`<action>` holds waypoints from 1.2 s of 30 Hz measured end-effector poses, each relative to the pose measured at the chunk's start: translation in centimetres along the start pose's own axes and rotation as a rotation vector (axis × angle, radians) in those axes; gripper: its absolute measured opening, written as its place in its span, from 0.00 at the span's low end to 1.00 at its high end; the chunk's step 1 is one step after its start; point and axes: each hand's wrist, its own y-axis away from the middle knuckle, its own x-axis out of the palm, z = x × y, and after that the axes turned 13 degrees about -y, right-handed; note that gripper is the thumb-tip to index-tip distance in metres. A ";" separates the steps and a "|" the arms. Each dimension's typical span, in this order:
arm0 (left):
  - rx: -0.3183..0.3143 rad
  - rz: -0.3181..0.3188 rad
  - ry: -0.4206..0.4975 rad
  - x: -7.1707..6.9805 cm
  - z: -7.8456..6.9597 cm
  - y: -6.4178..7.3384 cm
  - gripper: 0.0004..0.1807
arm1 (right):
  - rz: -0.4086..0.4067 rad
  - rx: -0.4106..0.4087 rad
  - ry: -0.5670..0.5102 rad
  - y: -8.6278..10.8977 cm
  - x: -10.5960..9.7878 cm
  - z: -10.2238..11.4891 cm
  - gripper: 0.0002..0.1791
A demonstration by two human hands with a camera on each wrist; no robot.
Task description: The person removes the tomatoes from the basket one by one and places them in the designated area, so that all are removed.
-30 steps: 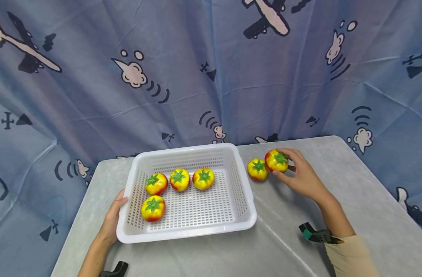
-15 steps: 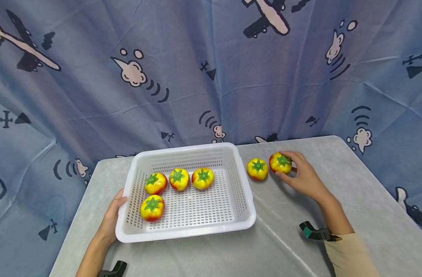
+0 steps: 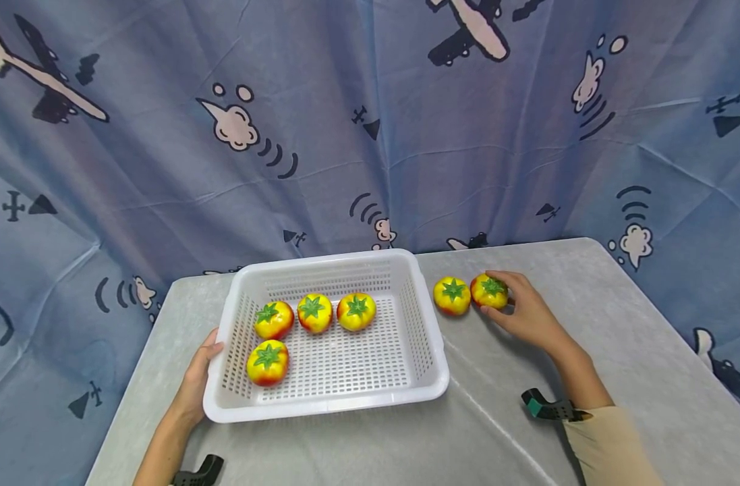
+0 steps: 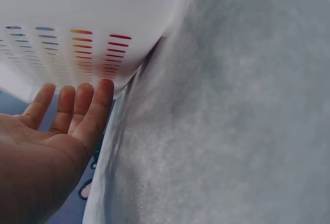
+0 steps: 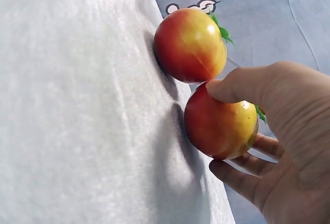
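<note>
Loose fruit (image 3: 451, 296) between right grip (image 3: 524, 312) and basket (image 3: 327, 408)

- The fruits (image 3: 451, 295) are blending from yellow into red.
- Their leaf tops (image 3: 357, 307) are showing green, star-shaped.
- The basket (image 3: 327, 407) is showing white, patterned with rows of slots.
- The bench (image 3: 618, 351) is showing mottled pale grey.
- The curtain (image 3: 321, 101) is displaying blue, printed with pale-and-black aeroplanes, puffs and dark arcs.
- The sleeve (image 3: 609, 449) is showing beige.
- The right wrist band (image 3: 552, 410) is showing black with a green patch.
</note>
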 end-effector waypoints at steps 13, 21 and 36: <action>0.011 0.000 0.016 0.2 -0.2 0.2 0.35 | 0.021 0.027 0.042 0.0 0.3 0.0 0.42; 0.014 -0.005 0.006 0.2 -0.2 0.1 0.36 | 0.021 0.058 0.064 0.0 0.3 0.3 0.42; -0.013 -0.022 -0.003 0.2 -0.1 0.1 0.35 | 0.036 0.039 0.078 0.0 0.2 0.4 0.41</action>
